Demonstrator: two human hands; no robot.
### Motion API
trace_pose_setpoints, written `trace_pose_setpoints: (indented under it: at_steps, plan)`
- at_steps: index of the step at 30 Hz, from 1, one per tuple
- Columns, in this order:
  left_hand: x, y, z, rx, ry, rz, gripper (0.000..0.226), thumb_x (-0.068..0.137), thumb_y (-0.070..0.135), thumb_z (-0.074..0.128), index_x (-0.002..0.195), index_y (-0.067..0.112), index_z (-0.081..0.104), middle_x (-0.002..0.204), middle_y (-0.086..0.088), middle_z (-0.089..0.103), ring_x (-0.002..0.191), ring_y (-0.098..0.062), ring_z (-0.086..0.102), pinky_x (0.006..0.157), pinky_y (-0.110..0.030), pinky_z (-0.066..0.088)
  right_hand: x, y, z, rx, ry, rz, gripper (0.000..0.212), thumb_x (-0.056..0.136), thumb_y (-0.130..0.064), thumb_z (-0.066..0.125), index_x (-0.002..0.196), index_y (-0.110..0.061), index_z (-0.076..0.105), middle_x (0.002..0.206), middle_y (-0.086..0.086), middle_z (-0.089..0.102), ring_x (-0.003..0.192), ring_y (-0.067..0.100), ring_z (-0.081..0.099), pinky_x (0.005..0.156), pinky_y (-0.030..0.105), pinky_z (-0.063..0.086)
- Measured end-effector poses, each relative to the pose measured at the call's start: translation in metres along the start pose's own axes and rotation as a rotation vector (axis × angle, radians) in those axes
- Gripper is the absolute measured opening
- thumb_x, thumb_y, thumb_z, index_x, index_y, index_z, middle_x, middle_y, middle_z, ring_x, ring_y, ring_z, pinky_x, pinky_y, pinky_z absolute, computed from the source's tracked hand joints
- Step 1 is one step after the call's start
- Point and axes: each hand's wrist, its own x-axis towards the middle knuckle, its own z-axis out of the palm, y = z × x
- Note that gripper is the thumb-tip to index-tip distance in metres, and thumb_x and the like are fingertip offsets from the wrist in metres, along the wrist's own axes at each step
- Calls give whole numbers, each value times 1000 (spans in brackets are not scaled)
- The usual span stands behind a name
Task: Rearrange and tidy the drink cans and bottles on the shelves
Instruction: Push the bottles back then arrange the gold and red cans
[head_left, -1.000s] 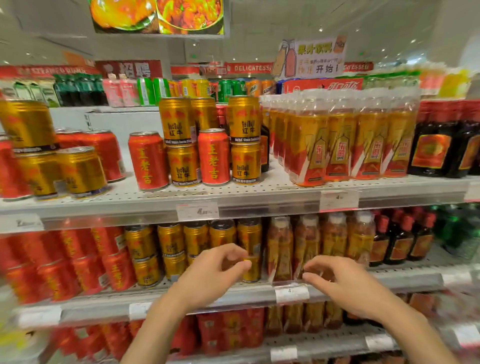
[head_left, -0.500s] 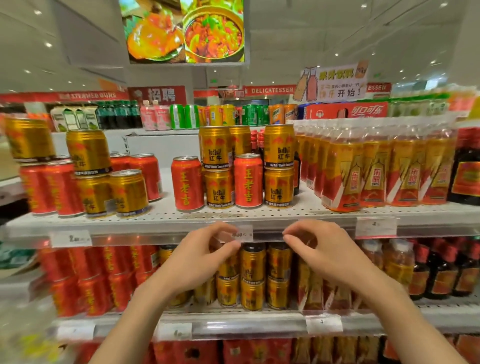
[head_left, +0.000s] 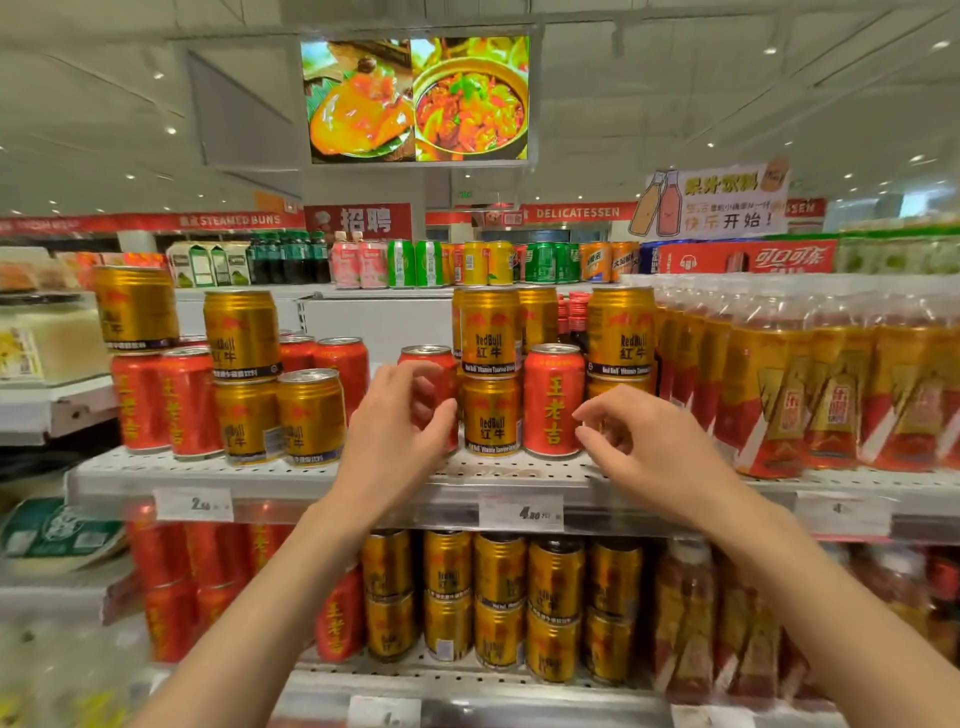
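Observation:
On the upper shelf (head_left: 291, 475), gold Red Bull cans (head_left: 491, 332) stand stacked two high, with red herbal-tea cans mixed among them. My left hand (head_left: 400, 431) is curled in front of one red can (head_left: 431, 364), fingers apart, just short of it. My right hand (head_left: 644, 441) hovers with spread fingers right of a second red can (head_left: 551, 400), in front of a lower gold can that it mostly hides. Neither hand holds anything. Another mixed group of red and gold cans (head_left: 244, 384) stands at the left.
Shrink-wrapped packs of amber tea bottles (head_left: 810, 384) fill the upper shelf's right side. The lower shelf holds stacked gold cans (head_left: 498, 603), red cans (head_left: 176, 582) and more bottles. Price tags (head_left: 521, 512) line the shelf edge. A food screen (head_left: 418, 98) hangs overhead.
Both hands have risen from the lower shelf to the upper one, and my view has tilted up with them. They now flank the middle cans.

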Motion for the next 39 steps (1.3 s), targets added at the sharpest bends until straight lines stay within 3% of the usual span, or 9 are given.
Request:
trace_pose_setpoints:
  at_steps: [4, 7, 10, 13, 18, 21, 24, 30, 39]
  plan:
    - [13, -14, -5, 3, 107, -15, 45, 91, 28, 73, 131, 24, 53, 120, 0, 50, 81, -4, 62, 75, -28, 56, 20, -19, 7, -35, 156, -25, 20, 94, -28, 65, 113, -22, 68, 99, -12, 56, 71, 2, 60, 67, 27, 56]
    - [21, -22, -7, 15, 51, -64, 65, 91, 39, 73, 146, 26, 41, 137, -6, 44, 86, -18, 65, 80, -35, 56, 34, -30, 15, -106, 204, -11, 33, 95, -31, 62, 126, -20, 62, 108, -7, 51, 70, 10, 62, 62, 30, 57]
    - [26, -28, -5, 17, -65, -120, 81, 90, 54, 69, 155, 30, 27, 147, -6, 42, 106, -28, 66, 91, -39, 53, 41, -32, 22, -187, 178, 59, 45, 96, -37, 60, 138, -22, 54, 112, -2, 48, 73, 16, 62, 60, 27, 48]
    - [26, -34, -1, -31, -137, -140, 84, 88, 58, 69, 155, 31, 27, 147, -2, 51, 127, -24, 59, 106, -46, 48, 40, -30, 24, -219, 171, 86, 45, 96, -39, 60, 139, -25, 52, 109, -2, 47, 72, 17, 60, 60, 27, 44]
    - [24, -34, -1, -86, -141, -146, 78, 89, 56, 69, 152, 28, 33, 133, 3, 64, 108, -12, 59, 97, -33, 46, 41, -29, 25, -225, 170, 108, 48, 94, -42, 63, 137, -26, 51, 111, -1, 47, 74, 19, 61, 61, 28, 44]
    - [23, -31, 1, -98, -119, -140, 76, 89, 56, 69, 151, 27, 35, 133, 3, 63, 112, -15, 62, 99, -34, 47, 41, -29, 24, -213, 171, 94, 48, 94, -41, 64, 137, -26, 51, 111, -2, 47, 75, 18, 62, 62, 27, 47]
    - [22, -29, 4, -121, -124, -144, 74, 90, 56, 69, 150, 28, 36, 134, 3, 61, 109, -9, 55, 95, -29, 44, 41, -27, 23, -200, 169, 78, 48, 94, -40, 65, 138, -25, 52, 110, -2, 47, 76, 17, 63, 64, 28, 53]
    - [20, -29, 0, -99, -159, -151, 78, 89, 58, 68, 153, 32, 32, 122, 13, 54, 106, -21, 68, 101, -42, 52, 41, -25, 26, -195, 180, 69, 48, 95, -37, 64, 139, -26, 50, 108, -2, 46, 75, 17, 63, 59, 28, 50]
    - [12, -32, -2, -116, -212, -176, 82, 88, 59, 68, 155, 34, 27, 140, 5, 60, 107, -22, 68, 104, -50, 51, 34, -21, 31, -117, 150, 84, 61, 94, -36, 65, 149, -30, 40, 110, -3, 46, 76, 15, 62, 68, 36, 60]
